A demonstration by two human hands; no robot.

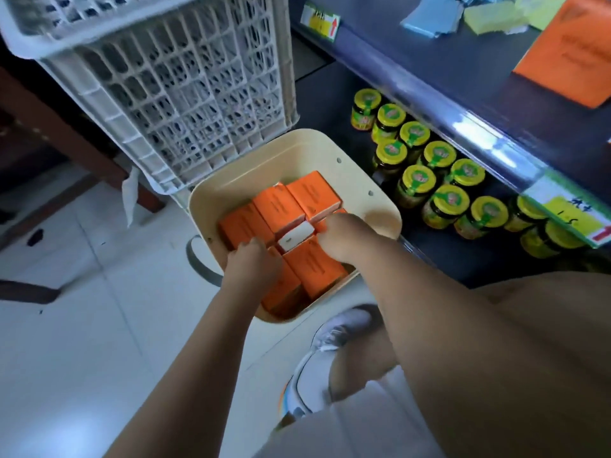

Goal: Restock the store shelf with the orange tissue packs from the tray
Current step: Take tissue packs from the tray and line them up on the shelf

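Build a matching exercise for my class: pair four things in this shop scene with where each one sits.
1 orange tissue packs
2 yellow-lidded glass jars
3 white lattice plastic crate
4 large orange box

A upper dark shelf
B inside cream plastic tray
C lower dark shelf
D upright behind the tray

Pairs: 1-B, 2-C, 3-D, 4-A

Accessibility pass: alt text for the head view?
Left hand and right hand reach into a cream tray of orange tissue packs; the left curls over one pack, the right's fingers are hidden. Yellow-lidded jars line the low shelf at right; a white crate stands behind.
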